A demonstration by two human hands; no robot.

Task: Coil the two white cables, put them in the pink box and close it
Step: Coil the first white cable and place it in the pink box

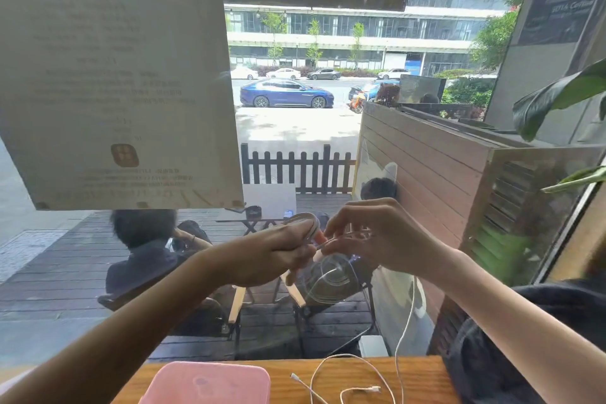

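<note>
My left hand (pixel 282 252) grips a small coil of white cable (pixel 306 223) held up in front of the window. My right hand (pixel 373 236) pinches the same cable just to the right of the coil. From my right hand the loose length of that cable (pixel 405 321) hangs down to the wooden counter (pixel 423 374). A second white cable (pixel 354 385) lies loose on the counter with its plug ends showing. The pink box (pixel 206 382) sits at the counter's near edge, left of the loose cable, with its lid on.
A window pane stands right behind the counter, with a paper notice (pixel 114 75) stuck on it at upper left. Outside, people sit on chairs on a deck. A leafy plant (pixel 557 98) stands at the right.
</note>
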